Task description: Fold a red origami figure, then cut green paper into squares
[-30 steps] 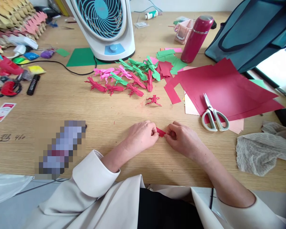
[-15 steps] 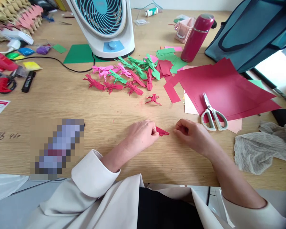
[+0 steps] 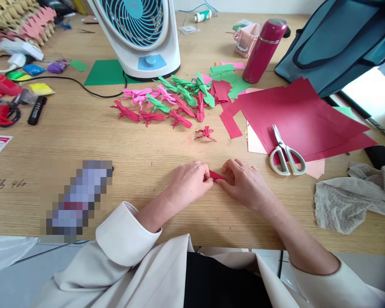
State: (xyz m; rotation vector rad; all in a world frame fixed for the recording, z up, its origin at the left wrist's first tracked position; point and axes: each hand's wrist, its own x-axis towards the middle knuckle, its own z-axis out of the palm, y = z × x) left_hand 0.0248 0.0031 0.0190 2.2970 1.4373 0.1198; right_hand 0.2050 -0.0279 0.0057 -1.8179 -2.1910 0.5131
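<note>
A small folded piece of red paper [image 3: 217,175] lies between my hands over the wooden table. My left hand [image 3: 192,179] pinches its left end, and the fingertips cover that part. At the pointed right end, my right hand [image 3: 242,182] has its thumb and fingers closed on the paper. Beyond them stands a small red folded figure [image 3: 205,133]. Further back is a group of folded figures in red [image 3: 151,117], pink [image 3: 137,95] and green [image 3: 184,90].
White-handled scissors [image 3: 284,156] rest by large red sheets [image 3: 301,119] at the right. Behind are a fan [image 3: 150,64], a red flask [image 3: 263,53] and a blue bag [image 3: 327,51]. A grey cloth [image 3: 340,205] lies right, a blurred-out object [image 3: 80,196] left.
My right hand has moved left from beside the red paper and now grips its pointed end. My left hand has stayed on the other end.
</note>
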